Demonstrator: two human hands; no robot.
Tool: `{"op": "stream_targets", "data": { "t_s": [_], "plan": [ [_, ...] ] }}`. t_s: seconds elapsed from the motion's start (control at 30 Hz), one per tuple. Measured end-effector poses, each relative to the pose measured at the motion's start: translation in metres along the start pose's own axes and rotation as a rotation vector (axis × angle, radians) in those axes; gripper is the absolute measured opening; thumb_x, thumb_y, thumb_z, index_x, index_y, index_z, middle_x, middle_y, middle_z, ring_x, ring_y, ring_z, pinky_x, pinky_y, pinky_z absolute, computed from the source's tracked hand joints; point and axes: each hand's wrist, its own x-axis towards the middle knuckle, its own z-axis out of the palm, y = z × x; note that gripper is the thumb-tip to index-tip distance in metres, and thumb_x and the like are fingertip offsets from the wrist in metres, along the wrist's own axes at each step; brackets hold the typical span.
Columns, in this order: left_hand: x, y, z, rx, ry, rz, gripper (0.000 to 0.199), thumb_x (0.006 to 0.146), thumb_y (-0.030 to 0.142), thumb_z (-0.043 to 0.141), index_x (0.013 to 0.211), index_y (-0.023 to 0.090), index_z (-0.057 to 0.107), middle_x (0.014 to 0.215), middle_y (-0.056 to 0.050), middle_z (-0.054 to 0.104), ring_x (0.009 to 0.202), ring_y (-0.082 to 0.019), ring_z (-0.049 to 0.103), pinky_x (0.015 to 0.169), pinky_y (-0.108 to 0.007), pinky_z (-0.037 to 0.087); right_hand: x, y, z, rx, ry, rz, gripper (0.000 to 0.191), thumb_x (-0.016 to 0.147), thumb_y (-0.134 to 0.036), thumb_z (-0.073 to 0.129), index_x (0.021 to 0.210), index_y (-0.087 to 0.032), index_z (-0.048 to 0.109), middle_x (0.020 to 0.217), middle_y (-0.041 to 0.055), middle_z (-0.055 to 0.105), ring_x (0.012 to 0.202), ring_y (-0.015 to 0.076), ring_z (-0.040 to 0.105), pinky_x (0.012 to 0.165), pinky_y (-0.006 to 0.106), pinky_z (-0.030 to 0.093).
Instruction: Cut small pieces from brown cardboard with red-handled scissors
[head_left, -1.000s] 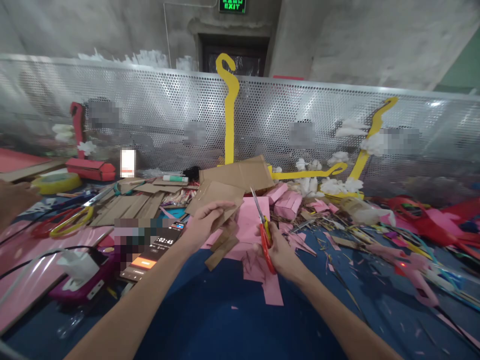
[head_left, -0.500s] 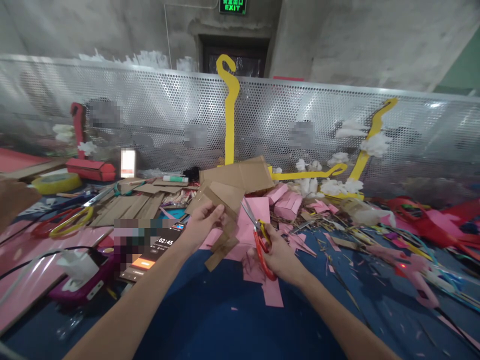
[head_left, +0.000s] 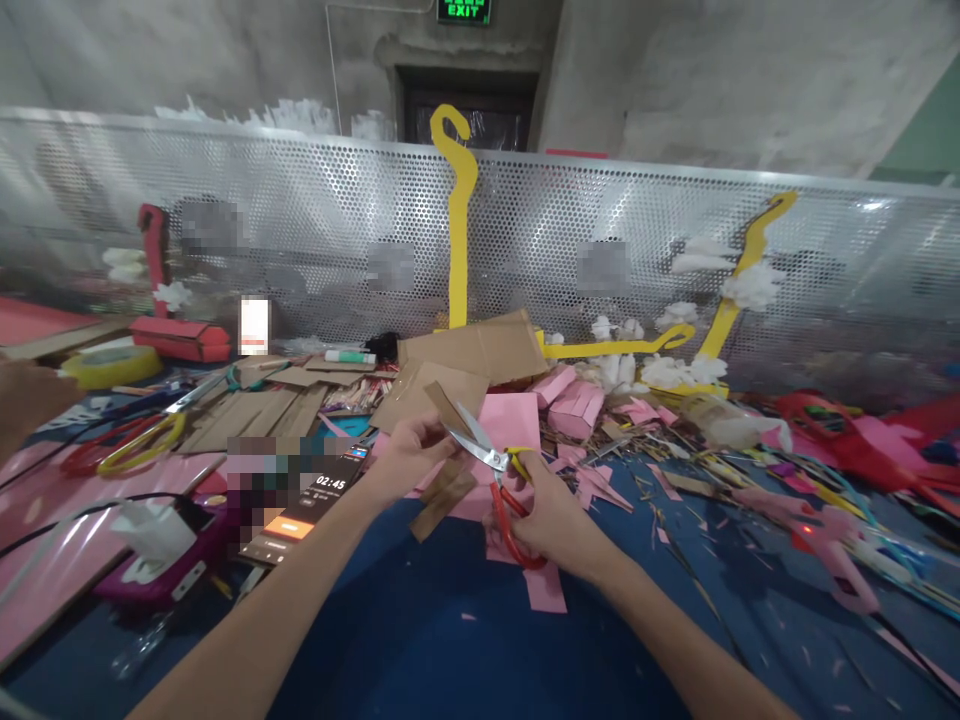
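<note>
Where the blue table (head_left: 450, 640) comes nearest, a pink paper piece (head_left: 546, 590) lies below the right hand (head_left: 551, 510), whose fingers are curled around the red and yellow handles of the scissors (head_left: 491, 458). Their blades are parted beside a narrow cardboard strip (head_left: 448, 408), pinched in the closed fingers of the left hand (head_left: 409, 452) over the brown scraps (head_left: 442, 498). Beyond the hands lie a pink sheet (head_left: 517, 415) and cardboard sheets (head_left: 472, 348); behind these, a yellow hook-topped upright (head_left: 458, 240) stands before the perforated metal panel (head_left: 532, 230).
</note>
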Motion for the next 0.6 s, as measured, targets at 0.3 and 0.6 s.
{"op": "stream_targets", "data": {
  "t_s": [0.3,0.6],
  "plan": [
    [0.0,0.004,0.0,-0.009,0.007,-0.007,0.032,0.072,0.041,0.083,0.085,0.014,0.075,0.08,-0.009,0.076,0.073,-0.021,0.07,0.074,-0.033,0.057,0.006,0.006,-0.002,0.023,-0.013,-0.021,0.022,0.074,-0.021,0.064,0.094,-0.021,0.055,0.085,-0.0001,0.058,0.072,0.0163,0.052,0.067,0.028,0.041],
    [0.0,-0.01,-0.007,0.01,-0.007,0.012,0.03,0.077,0.039,0.08,0.092,0.014,0.075,0.087,-0.01,0.076,0.08,-0.022,0.071,0.077,-0.033,0.056,0.006,0.01,-0.002,0.055,-0.035,0.017,0.024,0.068,-0.015,0.062,0.09,-0.021,0.055,0.077,-0.004,0.058,0.065,0.0136,0.052,0.06,0.025,0.039]
  ]
}}
